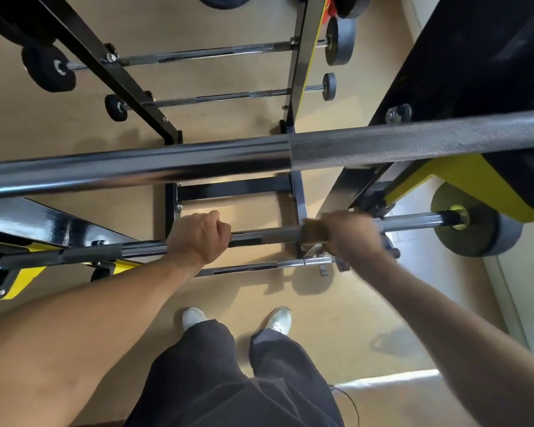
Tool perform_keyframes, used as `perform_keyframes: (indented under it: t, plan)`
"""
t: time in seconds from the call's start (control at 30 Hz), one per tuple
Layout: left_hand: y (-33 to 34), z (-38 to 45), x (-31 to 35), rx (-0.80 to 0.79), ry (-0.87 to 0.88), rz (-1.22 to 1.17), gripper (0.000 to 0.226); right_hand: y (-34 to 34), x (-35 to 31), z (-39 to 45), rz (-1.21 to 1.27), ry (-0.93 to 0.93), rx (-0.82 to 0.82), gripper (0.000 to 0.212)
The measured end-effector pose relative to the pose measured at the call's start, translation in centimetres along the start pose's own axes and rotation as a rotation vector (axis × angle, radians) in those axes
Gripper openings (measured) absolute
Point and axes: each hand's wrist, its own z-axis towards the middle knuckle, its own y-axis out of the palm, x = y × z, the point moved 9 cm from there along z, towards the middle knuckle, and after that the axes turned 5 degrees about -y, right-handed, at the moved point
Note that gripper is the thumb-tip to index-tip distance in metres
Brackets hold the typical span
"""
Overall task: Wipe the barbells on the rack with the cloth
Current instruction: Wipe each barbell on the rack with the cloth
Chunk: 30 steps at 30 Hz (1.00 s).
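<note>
I look straight down a black and yellow rack (pixel 302 192) that carries several barbells. A thick chrome bar (pixel 198 163) with a knurled right half crosses right under my face. Below it lies the barbell (pixel 265 235) that both hands are on. My left hand (pixel 198 237) grips its shaft left of centre. Further right, my right hand (pixel 350 234) holds a tan cloth (pixel 310 234) wrapped round the same shaft; the hand is blurred. A grey weight plate (pixel 478 224) sits on the bar's right end.
Two lower barbells (pixel 216 98) with small black plates hang on the rack's far side, above the tan floor (pixel 336 328). Another thin bar (pixel 253 267) lies just under the gripped one. My white shoes (pixel 279 318) stand below. A black upright (pixel 463 66) rises at the right.
</note>
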Motion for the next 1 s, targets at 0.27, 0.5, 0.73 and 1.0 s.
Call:
perform_keyframes:
  t: [0.27, 0.5, 0.73, 1.0]
  plan:
    - [0.2, -0.1, 0.1, -0.007, -0.010, 0.006, 0.038, 0.4, 1.4, -0.4, -0.022, 0.209, 0.189, 0.014]
    - [0.3, -0.1, 0.1, -0.074, -0.064, -0.026, 0.033, 1.6, -5.7, 1.5, -0.041, 0.117, 0.128, 0.021]
    - [-1.1, -1.2, -1.6, 0.025, -0.068, -0.146, 0.032, 2.7, -11.1, 2.0, 0.069, 0.038, 0.180, 0.043]
    - [-6.5, -8.2, -18.0, 0.321, -0.056, -0.071, 0.017, 3.2, -26.9, 5.0, 0.179, -0.253, 0.007, 0.042]
